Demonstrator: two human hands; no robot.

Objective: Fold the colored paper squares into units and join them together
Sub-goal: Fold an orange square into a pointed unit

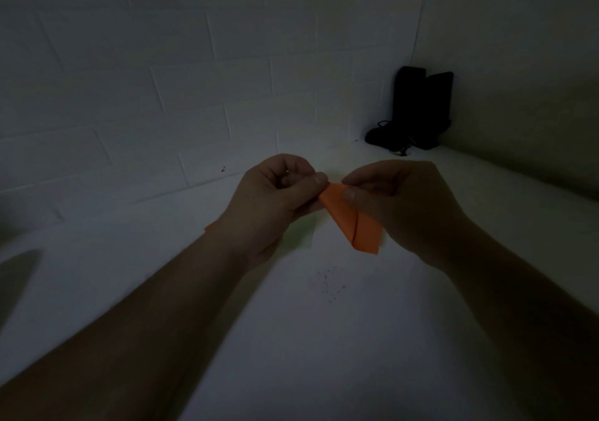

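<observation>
Left hand [278, 193] (curled) | right hand [398, 203] | both pinch orange paper [351, 222]

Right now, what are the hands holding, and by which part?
A folded orange paper unit. The left hand pinches its upper tip; the right hand pinches its upper right edge.

left hand [275, 193] hides most of orange scrap [210, 227]

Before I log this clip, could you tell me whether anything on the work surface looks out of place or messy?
A scatter of small dark specks lies on the white surface below the folded orange paper, like crumbs or pencil marks. An orange paper corner pokes out behind the left wrist. Nothing looks damaged.
</observation>
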